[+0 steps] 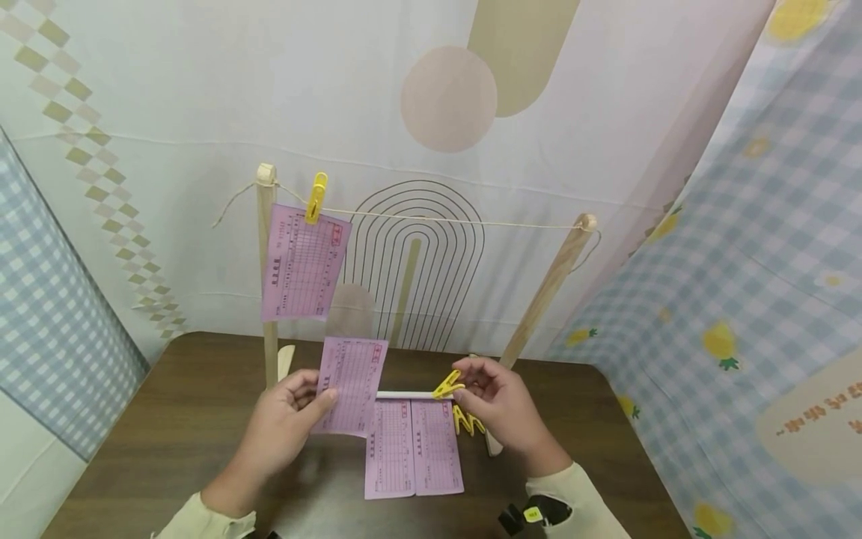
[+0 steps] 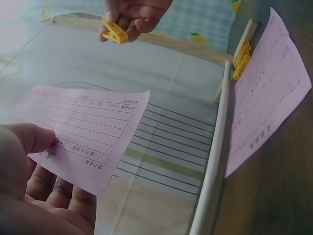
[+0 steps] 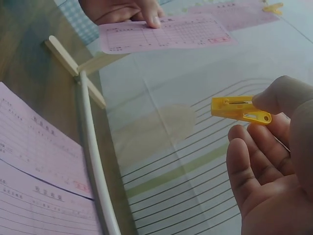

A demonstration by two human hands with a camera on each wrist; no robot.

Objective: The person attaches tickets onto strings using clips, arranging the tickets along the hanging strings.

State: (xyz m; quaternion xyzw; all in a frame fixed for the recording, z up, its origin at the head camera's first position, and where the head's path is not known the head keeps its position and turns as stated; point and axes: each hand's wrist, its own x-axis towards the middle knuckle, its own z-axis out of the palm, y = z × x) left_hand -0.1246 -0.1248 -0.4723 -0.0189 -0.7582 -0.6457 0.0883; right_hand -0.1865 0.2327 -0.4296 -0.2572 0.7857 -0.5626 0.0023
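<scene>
My left hand (image 1: 283, 419) pinches a pink printed slip (image 1: 353, 382) by its left edge, thumb on the front, holding it above the table. In my right hand (image 1: 501, 404) a yellow clothespin (image 1: 447, 384) is pinched between thumb and fingers; the right wrist view shows this clothespin (image 3: 239, 110) close up. Another pink slip (image 1: 303, 269) hangs from the string (image 1: 431, 218) near the left post, held by a yellow clothespin (image 1: 316, 198). Two more pink slips lie side by side on the table, a left one (image 1: 389, 457) and a right one (image 1: 436, 453).
Wooden posts, a left one (image 1: 267, 344) and a right one (image 1: 548, 292), carry the string. A white rod (image 1: 411, 394) joins them low down, behind the lying slips. Yellow clothespins (image 1: 465, 421) lie beside the right slip on the brown table (image 1: 168, 427). Patterned cloth hangs behind and at both sides.
</scene>
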